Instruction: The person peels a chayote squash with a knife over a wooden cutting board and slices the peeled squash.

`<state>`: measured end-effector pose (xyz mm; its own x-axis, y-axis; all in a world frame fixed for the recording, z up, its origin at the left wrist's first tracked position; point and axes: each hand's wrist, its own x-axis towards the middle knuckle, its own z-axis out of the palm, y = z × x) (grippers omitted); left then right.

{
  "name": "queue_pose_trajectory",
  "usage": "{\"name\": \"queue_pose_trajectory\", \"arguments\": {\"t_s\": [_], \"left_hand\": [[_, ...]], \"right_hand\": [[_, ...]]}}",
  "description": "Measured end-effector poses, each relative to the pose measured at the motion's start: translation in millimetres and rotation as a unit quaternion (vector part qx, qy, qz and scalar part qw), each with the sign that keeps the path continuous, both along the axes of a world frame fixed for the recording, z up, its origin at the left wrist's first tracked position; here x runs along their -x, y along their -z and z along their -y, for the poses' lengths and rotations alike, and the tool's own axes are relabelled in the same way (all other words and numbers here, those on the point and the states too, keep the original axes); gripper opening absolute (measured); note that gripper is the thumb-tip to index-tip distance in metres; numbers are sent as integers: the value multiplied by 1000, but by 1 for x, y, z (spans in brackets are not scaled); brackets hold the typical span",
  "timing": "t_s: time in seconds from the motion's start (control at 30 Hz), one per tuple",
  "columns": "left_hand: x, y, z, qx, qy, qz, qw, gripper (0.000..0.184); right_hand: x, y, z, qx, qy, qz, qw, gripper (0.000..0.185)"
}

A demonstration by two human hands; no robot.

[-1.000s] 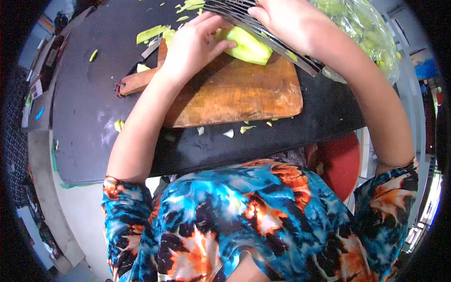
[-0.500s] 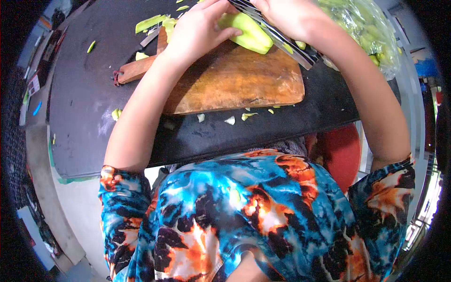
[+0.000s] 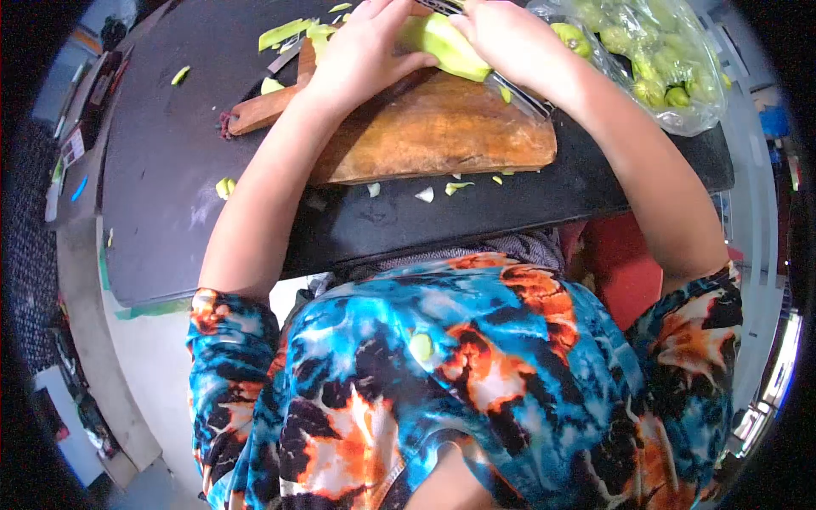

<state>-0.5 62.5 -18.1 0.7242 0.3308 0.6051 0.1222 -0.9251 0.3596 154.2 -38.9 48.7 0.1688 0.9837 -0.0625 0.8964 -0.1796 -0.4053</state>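
Observation:
My left hand [image 3: 361, 55] is closed on a peeled pale green vegetable [image 3: 455, 53], thumb along its near side. The vegetable is held at the far edge of a wooden cutting board [image 3: 442, 136]. Just right of it, my right hand [image 3: 514, 47] grips a long, flat metal blade [image 3: 527, 99], seen nearly edge-on. The blade slants down toward the board's right side, close against the vegetable. Its handle and my right fingertips are hidden, so the exact kind of tool cannot be made out.
A clear plastic bag [image 3: 671, 68] of green vegetables lies at the right. Peel scraps [image 3: 285, 34] are scattered left of the board, beside a grey flat strip. Small trimmings [image 3: 425, 195] lie along the near side of the black table [image 3: 161, 204]. A red seat [image 3: 625, 268] stands below.
The blade has turned from showing its broad striped face to nearly edge-on. My right hand has moved slightly nearer the vegetable. The whole view has shifted a little.

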Motion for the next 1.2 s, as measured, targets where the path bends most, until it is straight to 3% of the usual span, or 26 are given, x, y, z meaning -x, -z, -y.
{"name": "queue_pose_trajectory", "arguments": {"t_s": [0.03,0.13,0.17,0.27,0.37,0.4,0.43,0.47,0.53,0.57,0.67,0.7,0.77,0.8,0.87,0.93,0.97,1.03,1.07,1.13,1.2], "left_hand": [[-1,0,2,0,-16,-20,1000,48],[-13,4,3,-94,24,58,994,52],[-13,18,-10,-84,41,48,994,59],[-2,11,-2,-91,26,-38,995,57],[17,-3,10,-82,7,-105,991,48],[23,-8,14,-77,-1,-136,988,47],[27,-7,16,-86,0,-115,990,44],[30,-9,17,-74,-9,-133,988,44],[33,-16,19,-52,-24,-168,984,44],[31,-19,19,-32,-28,-151,988,40],[22,-27,24,177,-39,-74,981,37],[19,-29,30,303,10,-37,952,45],[11,-31,42,363,83,55,927,56],[6,-33,48,391,117,101,907,61],[-3,-34,60,337,95,177,920,61],[-1,-36,65,267,61,190,943,78],[5,-31,56,287,39,217,932,83],[13,-31,45,267,27,257,928,68],[17,-33,41,297,20,304,905,57],[22,-36,29,316,42,388,865,39],[29,-48,27,280,-50,351,892,31]], "right_hand": [[-5,10,-5,-20,22,12,1000,35],[-33,28,-11,-116,-64,150,980,31],[-41,33,-15,-90,-60,99,989,32],[-47,19,-15,25,-11,-51,998,35],[-61,9,1,-16,10,-117,993,36],[-69,11,10,-66,39,-190,979,34],[-74,12,20,-154,46,-296,942,29],[-100,9,27,-135,98,-361,917,33],[-82,-17,47,-263,141,-420,857,24],[-80,-18,50,-291,120,-457,832,22],[-73,-21,51,-356,74,-545,755,18],[-62,-19,45,-371,68,-563,735,18],[-33,-26,34,-384,75,-589,707,21],[-17,-28,27,-404,31,-592,697,23],[8,-34,11,-422,-70,-597,678,26],[16,-40,-5,-391,-250,-592,659,27],[21,-39,-9,-368,-324,-583,648,27],[34,-45,-7,-364,-409,-561,621,34],[39,-48,-4,-337,-425,-557,629,38],[49,-45,10,-291,-358,-524,716,46],[27,-19,11,-374,-267,-331,824,46]]}}
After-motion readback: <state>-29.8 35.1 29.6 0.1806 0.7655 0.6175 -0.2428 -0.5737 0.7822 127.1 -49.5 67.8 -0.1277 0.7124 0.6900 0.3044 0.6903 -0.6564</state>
